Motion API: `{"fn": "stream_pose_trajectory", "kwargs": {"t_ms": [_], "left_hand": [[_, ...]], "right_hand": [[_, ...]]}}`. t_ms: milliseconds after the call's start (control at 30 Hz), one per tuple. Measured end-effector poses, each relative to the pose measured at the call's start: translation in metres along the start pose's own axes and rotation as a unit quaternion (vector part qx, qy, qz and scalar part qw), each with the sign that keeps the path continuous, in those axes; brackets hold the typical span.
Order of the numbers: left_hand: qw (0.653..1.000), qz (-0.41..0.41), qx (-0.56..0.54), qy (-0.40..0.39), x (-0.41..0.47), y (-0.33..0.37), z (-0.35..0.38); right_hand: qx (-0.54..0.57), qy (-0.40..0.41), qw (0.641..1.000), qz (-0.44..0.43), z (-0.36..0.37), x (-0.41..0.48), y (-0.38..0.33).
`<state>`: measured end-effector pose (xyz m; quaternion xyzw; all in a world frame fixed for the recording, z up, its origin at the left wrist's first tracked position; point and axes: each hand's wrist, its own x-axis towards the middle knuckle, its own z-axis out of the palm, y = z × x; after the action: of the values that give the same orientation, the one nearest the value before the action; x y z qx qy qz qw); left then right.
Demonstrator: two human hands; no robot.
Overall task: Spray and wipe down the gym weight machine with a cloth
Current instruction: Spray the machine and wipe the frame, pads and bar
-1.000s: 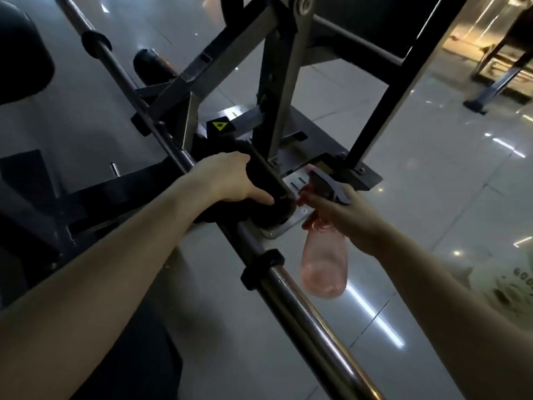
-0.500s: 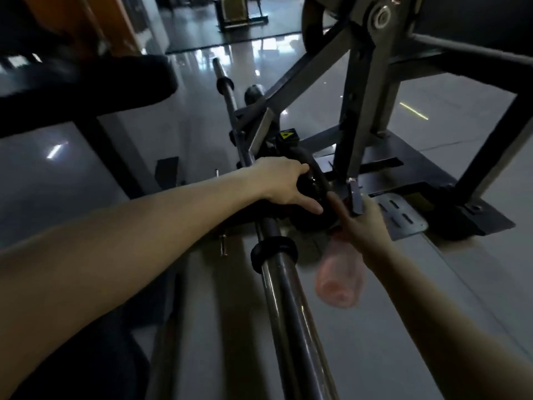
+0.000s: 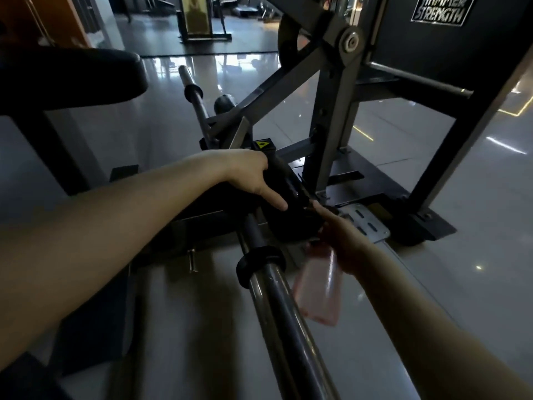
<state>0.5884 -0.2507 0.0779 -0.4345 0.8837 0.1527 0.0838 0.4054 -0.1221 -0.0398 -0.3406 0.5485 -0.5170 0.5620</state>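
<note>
**Glossy grey floor under the machine**

The floor (image 3: 476, 226) is made of large glossy grey tiles, and it reflects the lights. The weight machine (image 3: 383, 171) stands on it with a flat dark base frame. A light metal foot plate (image 3: 372, 223) with slots lies flat on the tiles, touching the front of this base. Far behind, a dark mat (image 3: 207, 49) covers the floor. Thin yellow lines (image 3: 364, 133) run across the tiles on the right.

Dim gym, glossy grey tiled floor (image 3: 476, 215), orange wall (image 3: 52, 21)
</note>
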Motion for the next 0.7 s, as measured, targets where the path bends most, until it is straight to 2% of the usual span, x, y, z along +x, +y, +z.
{"fn": "stream_pose_trajectory", "kwargs": {"t_ms": [100, 167, 300, 367, 400, 467, 500, 533, 633, 700], "left_hand": [[1.000, -0.028, 0.003, -0.010, 0.009, -0.022, 0.003], [0.999, -0.028, -0.018, -0.013, 0.016, -0.029, 0.008], [0.999, -0.019, -0.037, -0.010, 0.022, -0.023, 0.008], [0.998, -0.016, -0.053, -0.003, 0.025, -0.020, 0.007], [0.998, -0.013, -0.058, 0.000, 0.026, -0.020, 0.007], [0.998, -0.008, -0.068, 0.005, 0.027, -0.020, 0.008], [0.997, -0.005, -0.073, 0.005, 0.027, -0.020, 0.008], [0.997, -0.003, -0.077, 0.006, 0.028, -0.021, 0.008], [0.997, -0.002, -0.083, 0.010, 0.028, -0.022, 0.009], [0.996, 0.009, -0.080, 0.039, 0.026, -0.021, 0.008]], "right_hand": [[0.054, -0.016, 0.998, 0.039, -0.001, -0.002, 0.014], [0.027, -0.021, 0.999, 0.020, -0.002, -0.002, 0.012], [-0.072, 0.091, 0.990, -0.078, -0.005, 0.003, -0.005], [-0.218, 0.118, 0.957, -0.147, 0.004, 0.004, -0.014], [-0.305, 0.127, 0.930, -0.160, 0.009, 0.006, -0.016], [-0.455, 0.173, 0.863, -0.135, 0.018, 0.009, -0.012], [-0.483, 0.198, 0.843, -0.131, 0.019, 0.012, -0.009], [-0.472, 0.207, 0.846, -0.134, 0.019, 0.014, -0.007], [-0.314, 0.143, 0.922, -0.174, 0.010, 0.015, -0.005], [-0.174, 0.088, 0.970, -0.148, 0.006, 0.013, -0.003]]}}
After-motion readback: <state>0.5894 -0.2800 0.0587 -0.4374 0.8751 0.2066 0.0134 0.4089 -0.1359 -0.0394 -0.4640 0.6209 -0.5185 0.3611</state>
